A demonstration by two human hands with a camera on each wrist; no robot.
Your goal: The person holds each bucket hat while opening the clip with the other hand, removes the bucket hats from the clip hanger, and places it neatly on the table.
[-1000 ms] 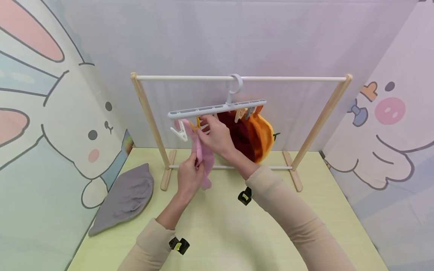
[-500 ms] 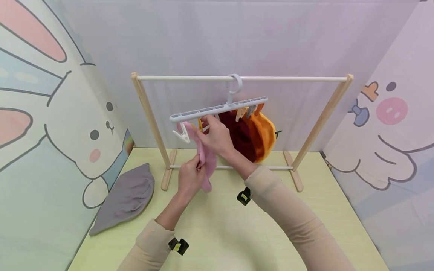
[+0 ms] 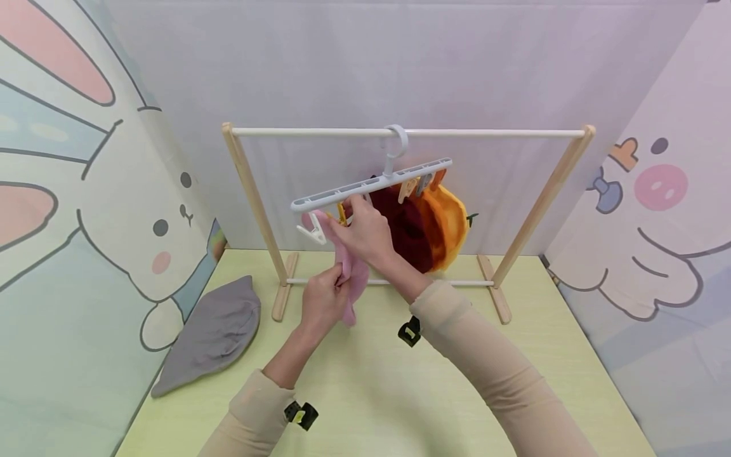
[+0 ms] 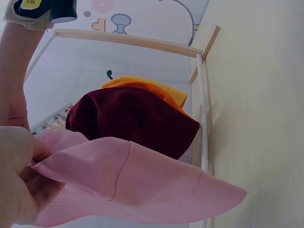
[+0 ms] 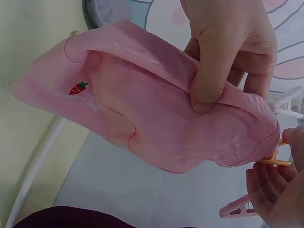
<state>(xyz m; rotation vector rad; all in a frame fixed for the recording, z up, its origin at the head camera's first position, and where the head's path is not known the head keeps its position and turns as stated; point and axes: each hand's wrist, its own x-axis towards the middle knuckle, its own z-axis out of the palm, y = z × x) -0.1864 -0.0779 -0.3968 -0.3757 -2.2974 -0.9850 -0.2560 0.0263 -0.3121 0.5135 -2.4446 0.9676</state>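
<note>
A pink bucket hat (image 3: 358,279) with a small strawberry print (image 5: 79,88) hangs below the left end of a grey clip hanger (image 3: 371,185). My left hand (image 3: 324,297) pinches the hat's folded fabric between thumb and fingers. Above it, my right hand (image 3: 368,231) pinches a yellow clip (image 5: 274,160) at the hat's edge, just under the hanger bar. Seen from the right wrist, the clip meets the pink cloth, though its biting end is partly hidden. Beside the hat dangles a white clip (image 3: 313,230).
A dark red hat (image 4: 133,118) and an orange-yellow one (image 3: 448,225) with a green stem hang at the hanger's right, near beige, grey and orange clips (image 3: 437,179). The hanger hooks over a rack's white rail (image 3: 491,133). A grey hat (image 3: 211,336) lies on the table at left.
The hanger's left end has dipped and shifted slightly right, while its right end has risen. The pink hat and both hands have moved slightly with it, keeping their grips.
</note>
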